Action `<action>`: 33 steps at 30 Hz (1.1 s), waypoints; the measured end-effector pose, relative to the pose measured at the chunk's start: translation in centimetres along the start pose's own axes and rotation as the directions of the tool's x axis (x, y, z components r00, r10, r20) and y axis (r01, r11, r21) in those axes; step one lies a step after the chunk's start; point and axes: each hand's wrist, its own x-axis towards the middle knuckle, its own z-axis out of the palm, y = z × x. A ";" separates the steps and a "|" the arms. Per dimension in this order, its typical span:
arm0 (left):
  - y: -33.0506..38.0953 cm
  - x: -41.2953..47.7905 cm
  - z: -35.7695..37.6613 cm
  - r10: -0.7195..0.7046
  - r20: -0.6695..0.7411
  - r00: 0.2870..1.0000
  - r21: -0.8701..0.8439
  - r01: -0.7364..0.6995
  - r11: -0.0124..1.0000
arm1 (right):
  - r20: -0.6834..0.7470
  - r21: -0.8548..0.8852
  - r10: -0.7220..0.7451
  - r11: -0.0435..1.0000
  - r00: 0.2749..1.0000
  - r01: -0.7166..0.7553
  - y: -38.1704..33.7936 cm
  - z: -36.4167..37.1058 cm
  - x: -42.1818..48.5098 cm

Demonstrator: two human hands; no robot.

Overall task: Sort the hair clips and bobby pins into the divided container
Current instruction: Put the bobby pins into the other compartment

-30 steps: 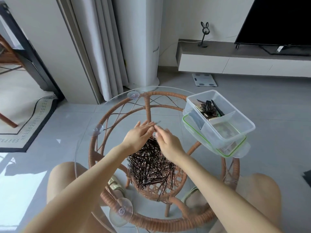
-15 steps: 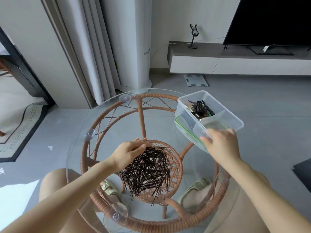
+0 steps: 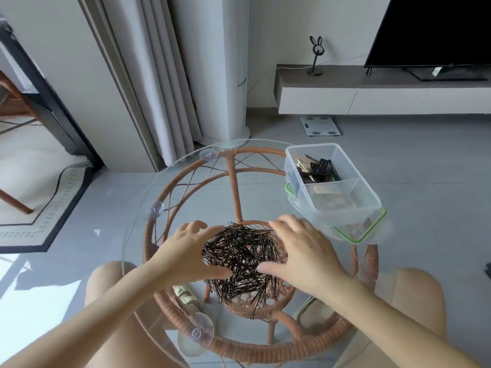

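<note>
While left hand (image 3: pixel 186 248) and right hand (image 3: pixel 305 251) flank one pin pile (image 3: pixel 239 256), both grips spread, empty

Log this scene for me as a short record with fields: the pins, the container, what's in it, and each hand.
pins: loose heap of black bobby pins on the glass table
container: clear divided container, table's far right, on a green-rimmed lid
far compartment: dark hair clips
left hand: fingers spread, at the heap's left edge
right hand: fingers spread, at the heap's right edge
</note>
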 end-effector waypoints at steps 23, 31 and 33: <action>2.3 -0.1 -2.0 -0.085 -0.178 0.980 -0.212 0.047 0.976 | -0.033 0.299 0.100 0.950 0.994 -0.086 -0.6 0.7 0.9; 2.3 -0.7 -5.1 -0.120 -0.233 0.965 -0.238 0.062 0.969 | -0.073 0.292 0.135 0.950 0.988 -0.108 0.2 -3.4 1.2; 2.4 -0.9 -5.8 -0.128 -0.239 0.963 -0.245 0.067 0.967 | -0.072 0.313 0.140 0.943 0.988 -0.111 0.5 -4.7 1.3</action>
